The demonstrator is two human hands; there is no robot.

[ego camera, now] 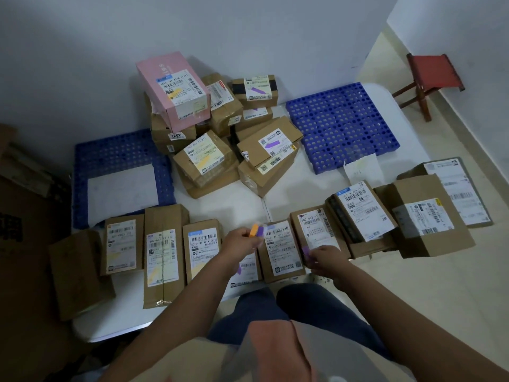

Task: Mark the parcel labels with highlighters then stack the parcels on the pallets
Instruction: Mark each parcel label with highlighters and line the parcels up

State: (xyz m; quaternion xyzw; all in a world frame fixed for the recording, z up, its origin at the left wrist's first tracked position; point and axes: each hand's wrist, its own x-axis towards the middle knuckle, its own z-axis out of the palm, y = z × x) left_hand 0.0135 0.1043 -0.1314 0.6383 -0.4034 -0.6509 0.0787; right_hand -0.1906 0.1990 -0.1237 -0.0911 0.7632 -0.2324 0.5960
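Purple highlighter (306, 253) pinched in my right hand (326, 260), tip on the parcel label (316, 230) at the counter's near edge, its long axis running away from me; left hand (240, 242) grips the orange and purple highlighters (256, 230) just alongside.

Left hand (240, 239) grips orange and purple highlighters (256, 230) over the row of parcels (281, 250); right hand (325, 258) pinches a purple one (306, 253) on a label there. Blue pallets (343, 128) sit behind that row.

A makeshift parcel-sorting room: labelled cardboard parcels (205, 158) are heaped on the tiled floor (429, 293) between two blue plastic pallets (341, 125), near bare white walls (248, 31).
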